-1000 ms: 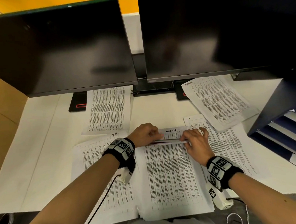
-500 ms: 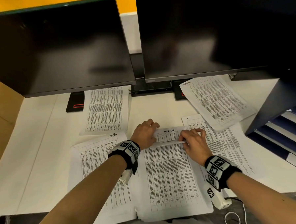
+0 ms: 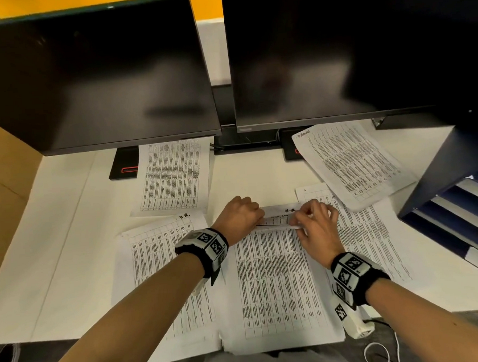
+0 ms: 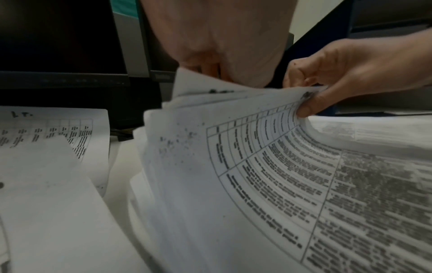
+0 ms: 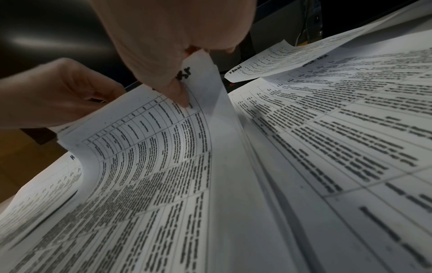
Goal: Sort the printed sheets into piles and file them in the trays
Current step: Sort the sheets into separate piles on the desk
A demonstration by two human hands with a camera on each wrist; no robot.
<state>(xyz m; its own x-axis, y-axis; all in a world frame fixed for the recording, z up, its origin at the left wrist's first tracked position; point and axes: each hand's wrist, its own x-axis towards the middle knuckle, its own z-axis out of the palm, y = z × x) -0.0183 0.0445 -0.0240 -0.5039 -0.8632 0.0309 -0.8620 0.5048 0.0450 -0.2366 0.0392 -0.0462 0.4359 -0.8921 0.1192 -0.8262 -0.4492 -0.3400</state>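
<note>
Both hands pinch centre stack far edge, lengthwise away.

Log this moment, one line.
stage: sorting | left hand: lifts stack top edge | right hand: pinches top sheets | trays: untouched

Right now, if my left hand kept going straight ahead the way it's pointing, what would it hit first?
Probably bare desk first: your left hand points away from you, over the far edge of the middle stack it pinches. Beyond that strip stands the black base between the monitors. Depth there is hard to judge.
</note>
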